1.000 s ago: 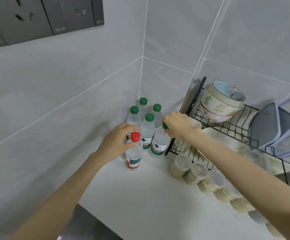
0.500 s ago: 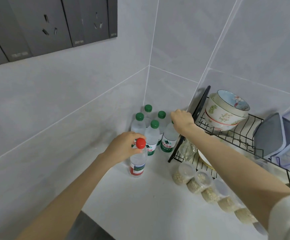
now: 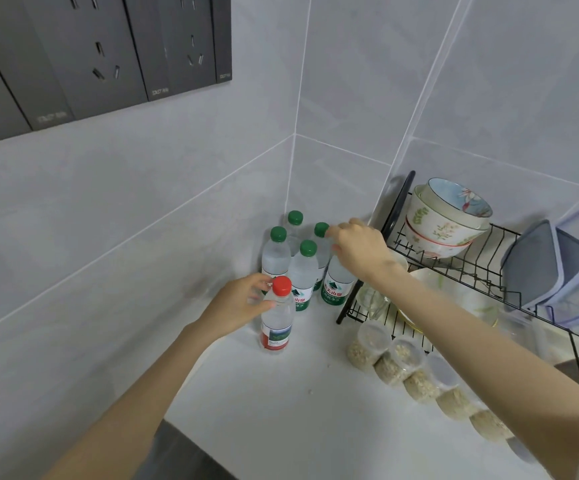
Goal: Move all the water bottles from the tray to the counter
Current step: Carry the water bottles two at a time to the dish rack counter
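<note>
Here, left grip (image 3: pixel 236 306) clamps red-capped bottle (image 3: pixel 276 323), right grip (image 3: pixel 360 252) over rack-side bottle (image 3: pixel 335 289) — hold unclear, counter (image 3: pixel 263 420) edge nearer

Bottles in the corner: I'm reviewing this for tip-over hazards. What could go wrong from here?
The green-capped bottles stand packed together; the right hand, covering the top of the one beside the dish rack, could topple a neighbour. The left hand holds the red-capped bottle high, near its neck, so a nudge might tip it. The right forearm crosses above the grain jars and could brush them.
</note>
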`<state>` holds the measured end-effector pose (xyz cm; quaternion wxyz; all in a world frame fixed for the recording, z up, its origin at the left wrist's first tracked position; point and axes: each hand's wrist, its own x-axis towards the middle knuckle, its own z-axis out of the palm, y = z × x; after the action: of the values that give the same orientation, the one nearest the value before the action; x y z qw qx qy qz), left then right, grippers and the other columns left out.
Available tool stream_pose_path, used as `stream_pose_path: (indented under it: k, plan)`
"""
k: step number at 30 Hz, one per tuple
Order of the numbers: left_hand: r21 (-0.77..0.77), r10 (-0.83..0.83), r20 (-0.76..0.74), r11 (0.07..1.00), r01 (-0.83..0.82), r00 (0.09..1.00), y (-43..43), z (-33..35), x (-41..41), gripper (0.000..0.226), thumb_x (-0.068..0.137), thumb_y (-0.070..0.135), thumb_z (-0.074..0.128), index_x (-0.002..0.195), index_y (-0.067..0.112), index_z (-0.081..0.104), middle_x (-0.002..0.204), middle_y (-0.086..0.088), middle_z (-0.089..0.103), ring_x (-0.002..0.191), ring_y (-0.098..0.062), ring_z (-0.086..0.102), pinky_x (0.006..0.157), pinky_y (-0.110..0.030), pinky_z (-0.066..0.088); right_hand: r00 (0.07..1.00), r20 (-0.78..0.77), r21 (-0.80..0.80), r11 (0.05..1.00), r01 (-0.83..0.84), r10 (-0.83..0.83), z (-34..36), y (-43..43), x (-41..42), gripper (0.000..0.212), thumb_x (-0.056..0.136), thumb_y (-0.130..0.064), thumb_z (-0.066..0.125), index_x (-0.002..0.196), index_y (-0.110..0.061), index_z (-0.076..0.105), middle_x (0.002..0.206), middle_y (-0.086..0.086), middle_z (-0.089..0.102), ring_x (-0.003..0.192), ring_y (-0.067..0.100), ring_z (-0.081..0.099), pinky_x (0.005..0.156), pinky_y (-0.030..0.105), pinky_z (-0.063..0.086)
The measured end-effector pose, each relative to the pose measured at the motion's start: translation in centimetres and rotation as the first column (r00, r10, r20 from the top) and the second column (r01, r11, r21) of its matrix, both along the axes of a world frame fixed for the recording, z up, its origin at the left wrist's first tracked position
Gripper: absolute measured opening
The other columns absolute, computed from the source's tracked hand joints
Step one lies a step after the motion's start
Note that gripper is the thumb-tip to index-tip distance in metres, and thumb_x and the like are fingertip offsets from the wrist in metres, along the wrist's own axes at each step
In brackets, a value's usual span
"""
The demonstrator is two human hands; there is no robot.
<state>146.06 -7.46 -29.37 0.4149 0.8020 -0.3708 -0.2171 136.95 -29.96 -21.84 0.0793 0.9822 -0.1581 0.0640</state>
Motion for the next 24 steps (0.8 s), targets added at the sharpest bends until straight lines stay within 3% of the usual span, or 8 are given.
stream_pose_path:
  k: [3, 5, 8, 12, 19, 24]
  plan:
    - [-0.026, 0.050, -0.077, 0.998, -0.052, 0.996, 1.1, -0.8, 0.1, 0.030, 0.083, 0.020, 0.071, 0.110, 0.027, 0.061, 0.103, 0.009, 0.068, 0.091, -0.004, 0.064, 0.076, -0.008, 0.046, 0.973, 0.223, 0.454, 0.876, -0.159, 0.061, -0.5, 3.2, -1.0, 0.022, 0.092, -0.027, 0.054, 0.111, -0.022, 0.064, 0.104, -0.003, 0.071, 0.089, 0.021, 0.065, 0.077, 0.038, 0.054]
    - [-0.025, 0.075, -0.110, 0.997, -0.078, 0.991, 1.8, -1.3, 0.0, 0.027, 0.083, 0.016, 0.070, 0.105, 0.028, 0.060, 0.099, 0.012, 0.067, 0.089, -0.003, 0.064, 0.076, -0.008, 0.045, 0.969, 0.207, 0.590, 0.773, -0.233, 0.134, -1.3, 5.4, -1.3, 0.028, 0.090, -0.035, 0.059, 0.116, -0.024, 0.063, 0.112, -0.006, 0.068, 0.085, 0.014, 0.064, 0.080, 0.038, 0.055]
    - [0.010, 0.115, -0.115, 0.993, -0.115, 0.987, 2.7, -2.2, 0.0, 0.028, 0.083, 0.015, 0.070, 0.104, 0.030, 0.061, 0.101, 0.011, 0.067, 0.092, -0.011, 0.066, 0.084, -0.023, 0.050, 0.970, 0.119, 0.584, 0.775, -0.241, 0.213, -3.4, 7.3, -1.0, 0.040, 0.088, -0.037, 0.063, 0.125, -0.025, 0.057, 0.120, -0.003, 0.062, 0.094, 0.014, 0.059, 0.085, 0.034, 0.051]
    - [-0.011, 0.177, -0.165, 0.983, -0.182, 0.970, 3.1, -2.6, -0.4, 0.029, 0.082, 0.012, 0.070, 0.105, 0.029, 0.062, 0.102, 0.005, 0.069, 0.090, -0.014, 0.068, 0.082, -0.025, 0.050, 0.977, 0.102, 0.596, 0.775, -0.211, 0.187, -4.7, 7.8, -0.6, 0.032, 0.088, -0.022, 0.062, 0.120, -0.022, 0.058, 0.113, 0.002, 0.055, 0.096, 0.023, 0.058, 0.086, 0.033, 0.046]
    - [0.021, 0.154, -0.503, 0.986, -0.165, 0.850, 0.1, -3.2, -3.6, 0.038, 0.090, 0.017, 0.062, 0.125, 0.030, 0.055, 0.112, -0.001, 0.063, 0.101, -0.012, 0.059, 0.073, -0.025, 0.051, 0.988, 0.139, 0.641, 0.753, -0.146, 0.074, -4.8, 5.6, -2.1, 0.031, 0.086, -0.017, 0.065, 0.116, -0.014, 0.059, 0.114, 0.007, 0.058, 0.102, 0.024, 0.056, 0.089, 0.035, 0.047]
    - [0.083, 0.078, -0.538, 0.996, -0.040, 0.839, -2.2, -3.6, -4.3, 0.049, 0.093, 0.013, 0.052, 0.135, 0.038, 0.046, 0.116, 0.002, 0.062, 0.107, -0.014, 0.057, 0.080, -0.024, 0.047, 0.987, 0.162, 0.677, 0.727, -0.114, 0.005, -4.5, 3.1, -4.0, 0.030, 0.088, -0.005, 0.061, 0.117, -0.012, 0.059, 0.115, 0.007, 0.061, 0.082, 0.015, 0.058, 0.080, 0.037, 0.055]
